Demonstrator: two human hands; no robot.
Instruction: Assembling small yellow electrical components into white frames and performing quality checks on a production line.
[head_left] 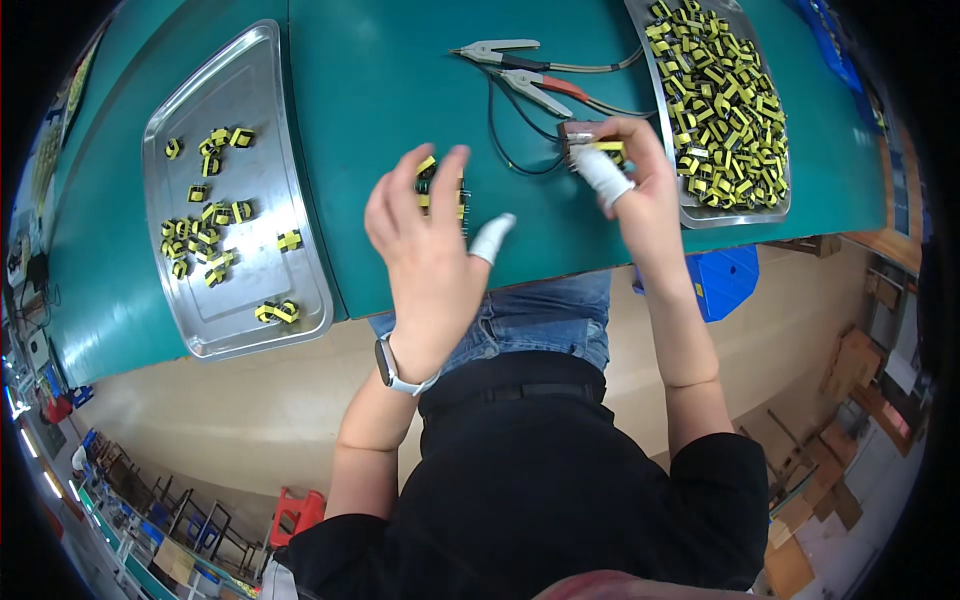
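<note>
The green counter (pixel 370 70) carried a sparsely filled metal tray (pixel 255 110) at left and a heaped metal tray (pixel 716 219) at right; between them the left hand (pixel 430 245) was spread over some yellow-and-black parts (pixel 426 168), its grip apart, while the right hand (pixel 642 180), beside a brown block (pixel 577 131), had its grip clamped on one yellow part (pixel 612 150)

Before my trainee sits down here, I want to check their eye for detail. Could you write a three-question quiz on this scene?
1. Which holds more yellow-and-black parts: the left tray or the right tray?
2. True or false: the left hand has a watch at its wrist.
3. How many clips lie on the green table?

Key:
1. The right tray.
2. True.
3. Two.
</note>
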